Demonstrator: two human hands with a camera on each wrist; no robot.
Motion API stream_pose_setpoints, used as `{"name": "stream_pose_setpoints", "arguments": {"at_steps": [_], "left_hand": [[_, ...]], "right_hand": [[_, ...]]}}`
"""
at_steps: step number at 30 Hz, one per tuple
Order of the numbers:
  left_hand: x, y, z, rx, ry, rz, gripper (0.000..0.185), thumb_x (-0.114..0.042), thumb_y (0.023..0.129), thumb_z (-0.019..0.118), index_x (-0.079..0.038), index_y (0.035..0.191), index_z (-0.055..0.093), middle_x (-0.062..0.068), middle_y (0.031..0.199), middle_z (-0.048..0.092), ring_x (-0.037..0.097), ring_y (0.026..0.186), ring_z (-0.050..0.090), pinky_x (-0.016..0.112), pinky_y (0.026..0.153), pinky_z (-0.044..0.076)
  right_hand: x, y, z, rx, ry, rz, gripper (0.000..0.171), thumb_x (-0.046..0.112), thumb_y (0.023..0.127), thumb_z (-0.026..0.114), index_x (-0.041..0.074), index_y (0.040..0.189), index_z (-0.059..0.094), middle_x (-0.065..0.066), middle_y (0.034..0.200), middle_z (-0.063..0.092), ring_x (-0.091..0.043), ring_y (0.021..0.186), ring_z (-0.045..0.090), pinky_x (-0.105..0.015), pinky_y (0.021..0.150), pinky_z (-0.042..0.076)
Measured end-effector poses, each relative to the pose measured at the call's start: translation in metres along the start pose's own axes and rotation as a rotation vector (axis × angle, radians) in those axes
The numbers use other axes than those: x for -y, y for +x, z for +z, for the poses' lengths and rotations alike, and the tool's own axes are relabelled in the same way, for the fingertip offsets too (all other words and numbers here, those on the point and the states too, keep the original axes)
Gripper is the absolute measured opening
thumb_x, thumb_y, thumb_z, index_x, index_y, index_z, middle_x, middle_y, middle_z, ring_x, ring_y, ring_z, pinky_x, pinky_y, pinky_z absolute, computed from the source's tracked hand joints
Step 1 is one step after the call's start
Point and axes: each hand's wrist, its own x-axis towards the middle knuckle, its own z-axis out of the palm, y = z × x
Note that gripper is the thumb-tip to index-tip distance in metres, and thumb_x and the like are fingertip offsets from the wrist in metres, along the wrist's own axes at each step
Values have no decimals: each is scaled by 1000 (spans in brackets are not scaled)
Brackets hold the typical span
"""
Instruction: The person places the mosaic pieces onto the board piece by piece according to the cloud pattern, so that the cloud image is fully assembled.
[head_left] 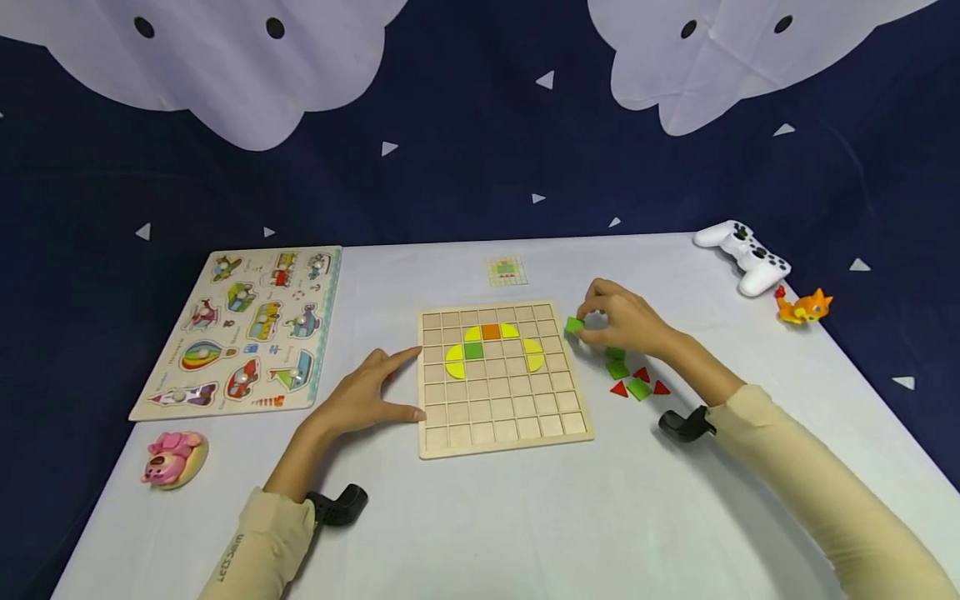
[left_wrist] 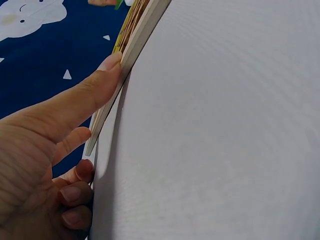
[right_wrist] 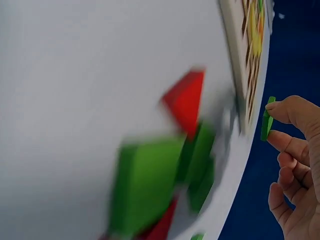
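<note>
the right wrist view blurs the loose red and green tiles (right_wrist: 165,180), and the left wrist view crops the wooden grid board (head_left: 501,377) to one edge. the right hand (head_left: 626,321) pinches a green tile (head_left: 573,325) between thumb and fingertips, just off the board's 2 o'clock corner. the left hand (head_left: 367,396) lies spread, fingers straight, thumb and forefinger against the board's 9 o'clock edge. faint lettering on the left sleeve (head_left: 251,550) is too small to read. a pattern card (head_left: 506,270) lies at the board's 12 o'clock.
</note>
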Motion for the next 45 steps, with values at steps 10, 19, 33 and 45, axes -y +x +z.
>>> {"name": "stream_pose_setpoints", "arguments": {"at_steps": [10,19,33,45], "left_hand": [[-1,0,0,3,-10,-5,99,-43,69,89,-20,153,41,6,92,38,19,77,37,34,68,32],[-3,1,2,7,-9,-14,99,-44,69,89,-21,153,41,6,92,38,19,77,38,34,68,32],[-4,0,-1,2,5,-6,100,-43,70,88,-21,154,40,6,94,39,20,78,39,35,70,33],[-3,-1,0,6,7,-6,101,-47,70,87,-20,154,39,6,93,39,19,77,37,34,68,31]], "right_hand": [[47,26,26,32,-8,-186,25,24,80,81,5,95,77,-3,95,54,-18,88,50,-35,77,46],[71,44,49,73,-27,-261,22,24,82,80,7,96,78,-1,94,53,-14,85,46,-29,74,44],[79,51,56,95,42,-301,11,16,87,77,6,90,74,-4,93,58,-18,89,50,-33,80,47],[59,34,35,25,-27,-224,28,23,86,78,5,108,76,-8,97,59,-19,86,50,-34,76,45]]}}
